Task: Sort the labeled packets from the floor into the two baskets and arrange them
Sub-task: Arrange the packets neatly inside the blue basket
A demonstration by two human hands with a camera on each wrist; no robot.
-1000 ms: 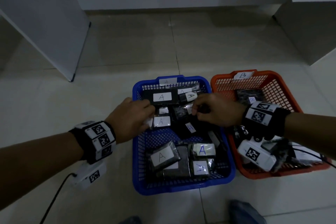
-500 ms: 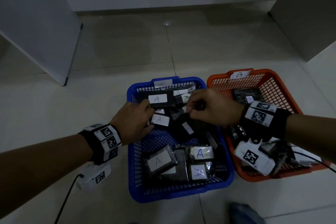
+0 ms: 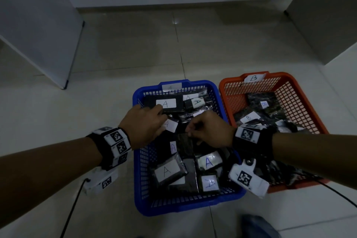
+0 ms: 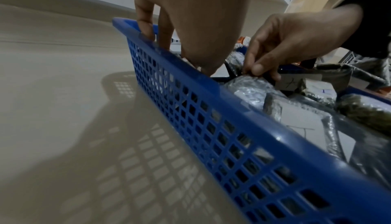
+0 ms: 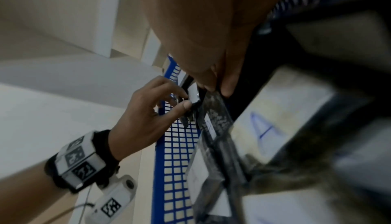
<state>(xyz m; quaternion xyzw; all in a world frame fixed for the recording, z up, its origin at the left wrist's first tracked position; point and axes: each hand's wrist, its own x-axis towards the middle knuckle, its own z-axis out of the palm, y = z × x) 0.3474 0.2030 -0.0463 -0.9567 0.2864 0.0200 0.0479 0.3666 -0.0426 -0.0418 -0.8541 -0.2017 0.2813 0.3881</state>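
At the left of the head view, the left hand (image 3: pixel 144 124) is being reached over the rim of the blue basket (image 3: pixel 139 162), and a small packet with a white label (image 3: pixel 171 124) is being pinched between its thumb and fingers, as the right wrist view shows. Around it, packets marked A are being kept in a loose, overlapping heap across the centre of the frame. Just to the right, the right hand (image 3: pixel 209 131) is being closed on the upper edge of a dark packet (image 3: pixel 185 146), which is being stood on edge among the others.

A slip is judged likely here: the wrappers look glossy, and only an edge is being gripped, so either packet could be dropped back askew. The 2 hands are being worked close together, so 1 could be knocked by the other, and neighbouring packets could be dragged out of order.

At the right of the frame, the orange basket (image 3: pixel 301 106) marked B is being left untouched, with B packets (image 3: pixel 250 117) inside. No packets are being seen on the floor (image 3: pixel 96 102).
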